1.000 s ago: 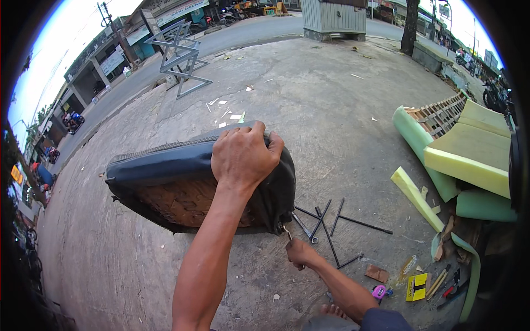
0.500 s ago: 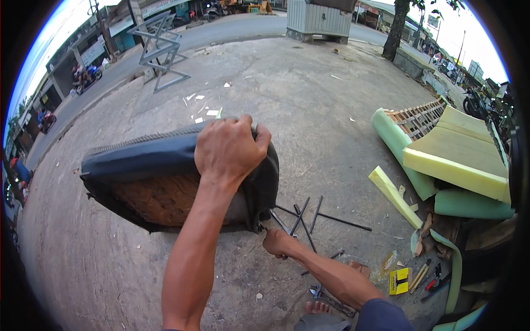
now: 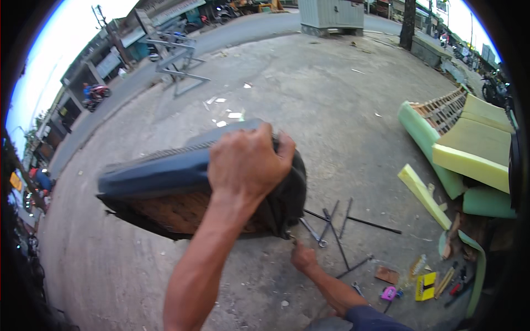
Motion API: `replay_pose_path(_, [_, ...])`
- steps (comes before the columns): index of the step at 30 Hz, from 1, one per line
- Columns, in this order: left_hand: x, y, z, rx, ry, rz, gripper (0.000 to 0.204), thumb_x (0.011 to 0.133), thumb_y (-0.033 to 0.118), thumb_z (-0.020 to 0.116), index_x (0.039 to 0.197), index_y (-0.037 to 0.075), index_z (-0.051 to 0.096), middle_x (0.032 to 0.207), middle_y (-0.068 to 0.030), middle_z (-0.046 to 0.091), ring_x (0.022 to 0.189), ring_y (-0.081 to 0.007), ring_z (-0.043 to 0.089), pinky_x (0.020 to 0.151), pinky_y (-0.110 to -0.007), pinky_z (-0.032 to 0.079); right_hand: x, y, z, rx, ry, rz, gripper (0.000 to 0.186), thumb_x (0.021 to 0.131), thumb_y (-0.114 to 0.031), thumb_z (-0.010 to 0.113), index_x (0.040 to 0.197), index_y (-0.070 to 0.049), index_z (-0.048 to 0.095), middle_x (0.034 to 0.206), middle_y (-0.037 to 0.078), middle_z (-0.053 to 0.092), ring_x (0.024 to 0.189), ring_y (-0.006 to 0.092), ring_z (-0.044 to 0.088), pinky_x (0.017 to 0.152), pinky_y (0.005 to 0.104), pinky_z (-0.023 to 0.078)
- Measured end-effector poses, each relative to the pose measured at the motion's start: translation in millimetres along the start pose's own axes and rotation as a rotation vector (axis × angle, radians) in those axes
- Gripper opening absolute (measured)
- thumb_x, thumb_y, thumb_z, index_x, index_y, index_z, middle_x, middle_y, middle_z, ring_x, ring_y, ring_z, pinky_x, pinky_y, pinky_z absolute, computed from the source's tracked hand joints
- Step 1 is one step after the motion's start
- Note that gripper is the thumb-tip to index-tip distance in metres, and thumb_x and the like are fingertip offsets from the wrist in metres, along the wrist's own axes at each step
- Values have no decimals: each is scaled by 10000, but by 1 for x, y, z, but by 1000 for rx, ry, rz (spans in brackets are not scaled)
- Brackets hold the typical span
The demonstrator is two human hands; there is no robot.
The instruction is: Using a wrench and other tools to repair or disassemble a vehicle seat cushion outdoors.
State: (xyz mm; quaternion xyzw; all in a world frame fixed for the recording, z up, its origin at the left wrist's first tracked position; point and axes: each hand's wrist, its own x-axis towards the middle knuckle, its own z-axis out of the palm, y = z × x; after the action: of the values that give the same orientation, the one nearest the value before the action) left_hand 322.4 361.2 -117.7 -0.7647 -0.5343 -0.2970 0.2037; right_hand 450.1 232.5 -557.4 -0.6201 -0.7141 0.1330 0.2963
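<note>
My left hand (image 3: 245, 165) grips the top near the right end of a black upholstered seat piece (image 3: 138, 176), which stands on edge with its brown underside (image 3: 165, 212) facing me. My right hand (image 3: 303, 256) is closed on a small metal tool at the piece's lower right corner; blur hides the tool's shape. Just right of that corner lie a spanner (image 3: 313, 231) and several black rods (image 3: 372, 225) on the concrete.
At right are foam-padded furniture (image 3: 472, 149), a loose foam strip (image 3: 425, 196), a yellow box (image 3: 425, 287), tools (image 3: 458, 284) and a pink tape measure (image 3: 389, 293). Beyond stand a zigzag metal frame (image 3: 182, 66), a cabinet (image 3: 331, 19) and a road with a scooter (image 3: 96, 96).
The whole view has shifted with my head. The seat piece's left end sits slightly lower than a second ago. Both hands keep their holds. Scooters on the road have moved.
</note>
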Motion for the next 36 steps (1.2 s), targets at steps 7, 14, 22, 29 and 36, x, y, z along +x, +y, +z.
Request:
replay_pose_path(7, [-8,2,3,1,9,-67,305,872,349,610,801,74,722,705,-164,702,690,-350,706,659,-466,554,-18,-28,-11,127,-166,206,385,961,-139,537,1324,-43,453,789,267,683,707,504,663,622,613,500])
replay_pose_path(14, [2,5,5,15,33,-48,310,877,351,599,824,75,731,732,-157,711,710,-351,709,673,-465,554,19,4,-25,271,-12,580,385,989,-221,486,1309,-23,407,883,342,683,847,549,669,775,628,513])
replay_pose_path(22, [1,5,13,11,74,-39,305,870,324,590,761,61,699,696,-172,707,687,-349,706,691,-437,558,33,-66,-126,155,-633,334,343,987,-187,458,1214,68,495,963,391,671,867,539,683,774,603,525])
replay_pose_path(29, [-9,-1,9,0,92,-54,289,867,322,605,796,70,726,749,-160,720,723,-345,708,707,-450,562,51,-112,-158,236,-841,575,395,972,-194,444,965,131,668,924,401,674,948,505,697,868,571,531])
replay_pose_path(36, [-10,1,0,-17,41,-30,285,878,309,610,777,66,721,736,-145,718,712,-324,706,682,-432,556,8,-80,-98,58,-319,236,232,946,-150,505,1101,20,482,752,328,666,728,525,677,679,645,505])
